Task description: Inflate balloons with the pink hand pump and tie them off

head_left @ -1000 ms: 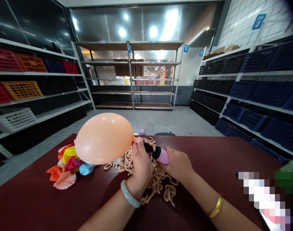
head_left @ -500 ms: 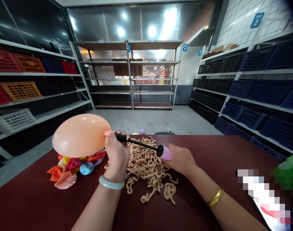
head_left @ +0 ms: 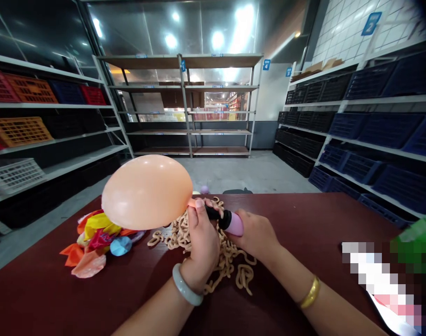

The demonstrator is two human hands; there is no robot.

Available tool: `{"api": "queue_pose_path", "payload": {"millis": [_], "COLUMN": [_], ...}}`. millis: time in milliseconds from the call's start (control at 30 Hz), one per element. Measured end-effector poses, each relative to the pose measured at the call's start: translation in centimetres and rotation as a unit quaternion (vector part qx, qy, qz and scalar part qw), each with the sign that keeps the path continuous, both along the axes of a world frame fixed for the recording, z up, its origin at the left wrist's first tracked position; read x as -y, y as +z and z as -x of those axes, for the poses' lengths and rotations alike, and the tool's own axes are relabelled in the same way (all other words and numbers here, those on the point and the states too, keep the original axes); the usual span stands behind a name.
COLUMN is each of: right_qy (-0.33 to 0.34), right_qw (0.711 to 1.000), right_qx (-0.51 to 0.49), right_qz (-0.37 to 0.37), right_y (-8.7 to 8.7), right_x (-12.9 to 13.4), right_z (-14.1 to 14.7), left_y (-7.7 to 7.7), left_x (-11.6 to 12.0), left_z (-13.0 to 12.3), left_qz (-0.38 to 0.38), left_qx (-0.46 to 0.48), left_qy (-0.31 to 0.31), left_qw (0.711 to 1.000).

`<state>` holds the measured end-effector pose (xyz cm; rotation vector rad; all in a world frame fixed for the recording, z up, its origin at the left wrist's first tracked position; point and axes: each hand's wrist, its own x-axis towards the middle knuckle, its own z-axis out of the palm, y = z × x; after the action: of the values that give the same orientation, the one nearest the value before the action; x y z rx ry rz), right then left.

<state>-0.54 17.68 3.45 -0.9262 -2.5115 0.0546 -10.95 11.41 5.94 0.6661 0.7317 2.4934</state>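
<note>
A peach balloon (head_left: pixel 146 192), blown up to a long oval, sits on the black end of a hand-held balloon pump (head_left: pixel 236 224). My left hand (head_left: pixel 202 233) is closed around the balloon's neck and the black pump end, thumb on top. The pump's lilac barrel is in my right hand (head_left: pixel 258 231), fingers wrapped round it; its black cap is close to my left fingers, with the rod out of sight. Beneath both hands spreads a pile of beige curly strands (head_left: pixel 180 235). Limp balloons (head_left: pixel 101 225) in several colours lie heaped left of my left hand.
The dark red table (head_left: pixel 286 289) carries all this. A partly blurred white item (head_left: pixel 384 284) lies at its right edge, beside something green (head_left: pixel 418 242). Shelves with crates (head_left: pixel 22 130) line the left; blue crates (head_left: pixel 405 184) fill the right. A metal rack (head_left: pixel 218 109) stands behind.
My left hand has moved right with the balloon, toward my right hand. The pump's black rod, long before, has slid into the barrel. The camera view has shifted slightly.
</note>
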Motion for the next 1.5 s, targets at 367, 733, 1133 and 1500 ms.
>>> {"api": "queue_pose_path", "payload": {"millis": [367,733,1133,1500], "right_qy": [0.003,-0.011,-0.012,-0.002], "right_qw": [0.999,0.998,1.0,0.998], "right_qx": [0.053,0.06,0.018,0.067], "right_qz": [0.001,-0.023,0.012,0.002], "right_y": [-0.5,-1.0,0.1,-0.5], "right_x": [-2.0,-2.0,-0.1,-2.3], "right_z": [-0.7,-1.0,-0.1,-1.1], "left_y": [2.6,0.6,0.3,2.1], "left_x": [1.3,-0.4,-0.4,1.2], "left_z": [9.5,5.6,0.8,10.4], "left_qz": [-0.019,-0.003,0.022,0.0], "left_qx": [0.041,0.049,0.024,0.045], "left_qy": [0.093,0.062,-0.012,0.088], "left_qw": [0.995,0.997,0.999,0.995]}}
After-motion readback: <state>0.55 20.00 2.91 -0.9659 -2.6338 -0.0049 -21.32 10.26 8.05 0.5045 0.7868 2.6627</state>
